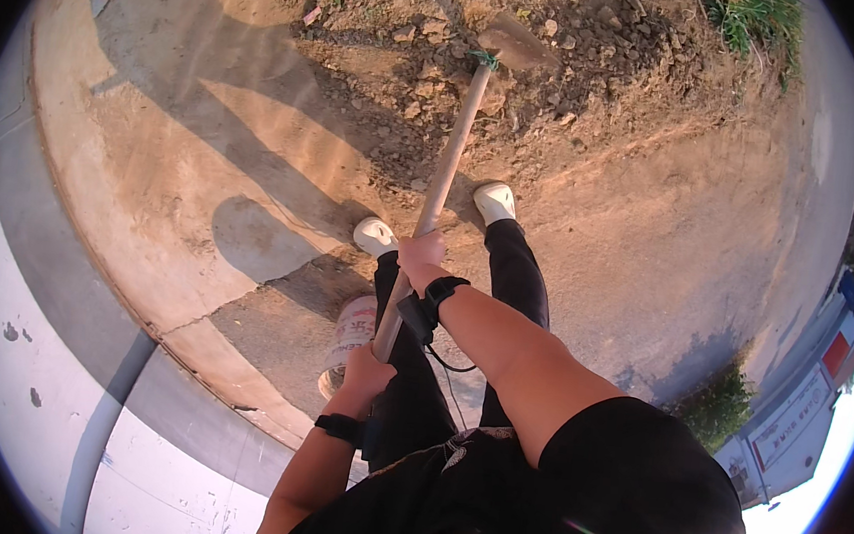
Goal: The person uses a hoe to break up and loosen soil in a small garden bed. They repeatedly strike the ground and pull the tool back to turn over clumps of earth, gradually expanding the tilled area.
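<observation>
A long-handled shovel slants away in front of me, its pale wooden shaft (455,145) running from my body toward a heap of dry soil and stones (419,78). My right hand (422,253) is wrapped around the shaft's middle part. Close to the near end, my left hand (368,374) grips the same shaft. The rusty metal blade (518,44) rests against the loose soil, its lower edge partly hidden by clods. Green cord (486,60) is tied where blade and shaft meet. Both wrists carry black straps.
Behind my left leg a printed plastic bucket (354,329) lies partly hidden. My white shoes (495,201) stand at the heap's edge. A white and grey wall (36,357) curves along the left. Grass (754,25) grows at the upper right, with a shrub (717,403) lower right.
</observation>
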Demonstrator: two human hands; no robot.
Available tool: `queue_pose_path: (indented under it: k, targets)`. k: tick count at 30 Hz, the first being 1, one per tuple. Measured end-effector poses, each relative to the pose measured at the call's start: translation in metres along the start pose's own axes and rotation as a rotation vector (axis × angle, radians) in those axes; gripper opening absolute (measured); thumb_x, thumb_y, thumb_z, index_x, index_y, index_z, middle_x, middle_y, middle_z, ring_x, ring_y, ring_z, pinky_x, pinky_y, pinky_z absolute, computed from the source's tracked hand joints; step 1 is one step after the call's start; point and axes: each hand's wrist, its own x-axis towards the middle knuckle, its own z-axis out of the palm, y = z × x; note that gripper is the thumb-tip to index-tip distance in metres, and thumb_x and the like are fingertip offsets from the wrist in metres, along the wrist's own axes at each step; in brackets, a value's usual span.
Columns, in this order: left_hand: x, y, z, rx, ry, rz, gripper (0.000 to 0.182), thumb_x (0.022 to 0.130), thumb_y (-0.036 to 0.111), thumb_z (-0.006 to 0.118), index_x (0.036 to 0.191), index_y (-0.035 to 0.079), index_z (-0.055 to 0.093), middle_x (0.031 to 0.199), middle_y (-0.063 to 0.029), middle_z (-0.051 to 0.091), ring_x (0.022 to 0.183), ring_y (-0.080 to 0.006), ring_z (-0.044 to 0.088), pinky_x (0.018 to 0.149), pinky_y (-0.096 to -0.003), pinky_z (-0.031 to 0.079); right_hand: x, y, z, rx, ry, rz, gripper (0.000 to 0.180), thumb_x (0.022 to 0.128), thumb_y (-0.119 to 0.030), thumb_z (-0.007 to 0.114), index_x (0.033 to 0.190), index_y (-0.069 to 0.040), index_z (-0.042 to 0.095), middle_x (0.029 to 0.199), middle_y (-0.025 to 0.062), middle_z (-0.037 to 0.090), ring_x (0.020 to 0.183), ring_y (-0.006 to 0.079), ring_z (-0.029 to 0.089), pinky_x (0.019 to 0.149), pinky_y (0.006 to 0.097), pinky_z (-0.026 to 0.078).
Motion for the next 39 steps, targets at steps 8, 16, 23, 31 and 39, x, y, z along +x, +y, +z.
queue_pose_path:
  k: [8, 16, 23, 31, 39]
  targets:
    - [0.021, -0.006, 0.007, 0.030, 0.126, 0.219, 0.042, 0.063, 0.007, 0.060, 0.103, -0.004, 0.062, 0.072, -0.0204, 0.065, 0.058, -0.0261, 0.067, 0.051, -0.0367, 0.051, 0.012, -0.020, 0.006, 0.004, 0.056, -0.070, 0.040, 0.077, -0.014, 0.067, 0.107, 0.004, 0.049, 0.094, 0.0200, 0.063, 0.089, 0.0368, 0.065, 0.074, 0.0436, 0.053]
    - [0.002, -0.002, -0.012, 0.007, -0.034, 0.146, 0.036, 0.063, 0.007, 0.062, 0.096, -0.006, 0.062, 0.069, -0.0178, 0.063, 0.052, -0.0244, 0.063, 0.047, -0.0348, 0.048, 0.004, -0.001, 0.009, 0.087, 0.098, -0.002, 0.037, 0.074, -0.015, 0.066, 0.102, 0.003, 0.050, 0.092, 0.0228, 0.063, 0.086, 0.0370, 0.065, 0.072, 0.0446, 0.053]
    - [0.012, -0.008, 0.009, 0.001, -0.065, 0.088, 0.038, 0.061, 0.008, 0.064, 0.097, -0.004, 0.062, 0.077, -0.0209, 0.066, 0.079, -0.0358, 0.067, 0.072, -0.0408, 0.052, 0.013, 0.015, -0.017, 0.198, 0.053, 0.066, 0.030, 0.077, -0.008, 0.066, 0.098, 0.002, 0.048, 0.068, 0.0117, 0.058, 0.053, 0.0222, 0.061, 0.047, 0.0379, 0.050]
    - [-0.004, -0.083, 0.013, 0.033, -0.125, 0.042, 0.038, 0.061, 0.010, 0.064, 0.098, -0.003, 0.064, 0.080, -0.0235, 0.066, 0.082, -0.0383, 0.066, 0.074, -0.0411, 0.052, -0.019, 0.068, 0.023, 0.122, 0.206, -0.106, 0.033, 0.072, -0.006, 0.064, 0.097, 0.006, 0.045, 0.069, 0.0157, 0.057, 0.054, 0.0277, 0.062, 0.045, 0.0398, 0.048]
    - [-0.018, -0.078, 0.002, 0.068, 0.064, 0.293, 0.032, 0.064, 0.007, 0.062, 0.094, -0.003, 0.063, 0.077, -0.0238, 0.065, 0.077, -0.0388, 0.066, 0.069, -0.0416, 0.052, -0.033, 0.067, 0.030, 0.277, 0.179, -0.087, 0.022, 0.074, -0.006, 0.061, 0.086, 0.006, 0.047, 0.058, 0.0114, 0.054, 0.042, 0.0198, 0.055, 0.038, 0.0362, 0.045]
